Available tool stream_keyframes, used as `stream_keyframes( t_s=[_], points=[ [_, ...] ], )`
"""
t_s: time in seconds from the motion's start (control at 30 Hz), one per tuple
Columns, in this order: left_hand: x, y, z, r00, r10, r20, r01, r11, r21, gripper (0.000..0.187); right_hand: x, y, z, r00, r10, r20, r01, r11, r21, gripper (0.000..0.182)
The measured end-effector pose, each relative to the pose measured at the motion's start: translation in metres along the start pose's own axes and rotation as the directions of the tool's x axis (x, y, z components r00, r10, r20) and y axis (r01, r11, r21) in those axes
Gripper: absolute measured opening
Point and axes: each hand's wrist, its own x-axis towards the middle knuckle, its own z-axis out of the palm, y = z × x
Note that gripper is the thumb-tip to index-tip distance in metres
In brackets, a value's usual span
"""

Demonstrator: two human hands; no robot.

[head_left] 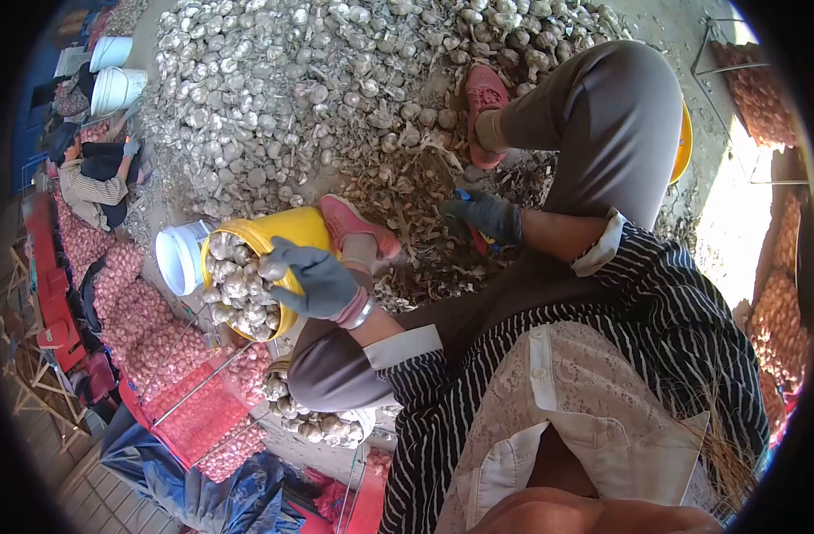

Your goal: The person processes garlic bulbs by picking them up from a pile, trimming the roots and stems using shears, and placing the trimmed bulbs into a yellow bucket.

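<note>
My left hand [316, 281], in a grey glove, is over the mouth of a tilted yellow bucket [302, 230] filled with garlic bulbs. Its fingers are closed around a garlic bulb [272, 267] at the bucket's rim. My right hand [485, 219], also gloved in grey, is closed on what looks like shears [478, 238] with blue and red parts; the glove hides most of the tool. Below that hand, dry garlic leaves and trimmings [416, 200] cover the ground between my pink shoes.
A large heap of garlic bulbs [291, 98] spreads in front of me. A white bucket [179, 258] stands against the yellow one. Another person [96, 178] sits at far left near white buckets [118, 91]. Filled red mesh sacks [136, 303] and a blue tarp [202, 489] lie to the left.
</note>
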Motion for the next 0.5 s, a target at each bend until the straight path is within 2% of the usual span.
stream_keyframes(
  t_s=[0.03, 0.07, 0.1, 0.13, 0.17, 0.2, 0.23, 0.27, 0.3, 0.33, 0.37, 0.4, 0.43, 0.47, 0.5],
  points=[
    [0.007, 0.013, -0.002, 0.999, 0.043, -0.031, -0.043, 0.999, 0.009, 0.029, 0.001, -0.006, 0.025, 0.974, 0.197, -0.114, -0.182, 0.975, 0.131, 0.043],
    [0.013, 0.023, -0.002, 0.994, 0.088, -0.06, -0.087, 0.996, 0.02, 0.03, 0.009, 0.013, 0.005, 0.805, 0.58, -0.127, -0.437, 0.723, 0.535, 0.023],
    [0.021, 0.03, -0.002, 0.987, 0.133, -0.086, -0.131, 0.991, 0.033, 0.031, 0.025, 0.036, -0.023, 0.531, 0.847, 0.037, -0.492, 0.272, 0.827, 0.022],
    [0.028, 0.032, -0.001, 0.978, 0.175, -0.109, -0.171, 0.984, 0.048, 0.032, 0.029, 0.028, -0.063, 0.422, 0.907, 0.019, -0.544, 0.236, 0.805, 0.025],
    [0.028, 0.005, 0.007, 0.992, 0.117, -0.053, -0.099, 0.957, 0.273, 0.033, 0.024, -0.009, -0.123, 0.338, 0.927, -0.165, -0.726, 0.368, 0.581, 0.03],
    [0.036, -0.016, -0.002, 0.989, 0.015, -0.146, 0.048, 0.906, 0.421, 0.038, 0.009, -0.085, -0.214, 0.158, 0.892, -0.424, -0.967, 0.226, 0.114, 0.036],
    [0.046, -0.037, -0.013, 0.965, -0.072, -0.253, 0.203, 0.817, 0.541, 0.043, 0.002, -0.111, -0.247, 0.073, 0.828, -0.556, -0.997, 0.059, -0.043, 0.042],
    [0.052, -0.061, -0.01, 0.953, -0.098, -0.288, 0.261, 0.749, 0.609, 0.043, 0.007, -0.114, -0.246, 0.067, 0.823, -0.564, -0.998, 0.058, -0.034, 0.042],
    [0.061, -0.085, -0.007, 0.939, -0.12, -0.323, 0.316, 0.673, 0.669, 0.042, 0.009, -0.116, -0.242, 0.18, 0.805, -0.566, -0.983, 0.128, -0.131, 0.038],
    [0.074, -0.108, -0.014, 0.95, -0.123, -0.287, 0.309, 0.503, 0.807, 0.042, 0.013, -0.118, -0.237, 0.29, 0.778, -0.557, -0.954, 0.193, -0.228, 0.034],
    [0.091, -0.128, -0.025, 0.958, -0.135, -0.251, 0.282, 0.312, 0.907, 0.042, 0.022, -0.123, -0.233, 0.284, 0.775, -0.565, -0.957, 0.19, -0.22, 0.034],
    [0.114, -0.145, -0.042, 0.975, -0.146, -0.167, 0.156, -0.087, 0.984, 0.043, 0.032, -0.129, -0.229, 0.33, 0.739, -0.587, -0.939, 0.195, -0.283, 0.034],
    [0.13, -0.158, -0.059, 0.977, -0.193, -0.088, -0.012, -0.464, 0.886, 0.044, 0.039, -0.132, -0.228, 0.377, 0.702, -0.604, -0.918, 0.196, -0.346, 0.034],
    [0.129, -0.177, -0.015, 0.957, -0.188, -0.22, 0.024, -0.706, 0.707, 0.047, 0.041, -0.131, -0.23, 0.373, 0.696, -0.613, -0.92, 0.192, -0.342, 0.034],
    [0.139, -0.189, -0.026, 0.955, -0.195, -0.224, 0.023, -0.705, 0.709, 0.047, 0.043, -0.129, -0.233, 0.392, 0.702, -0.595, -0.92, 0.31, -0.239, 0.036]
  ],
)
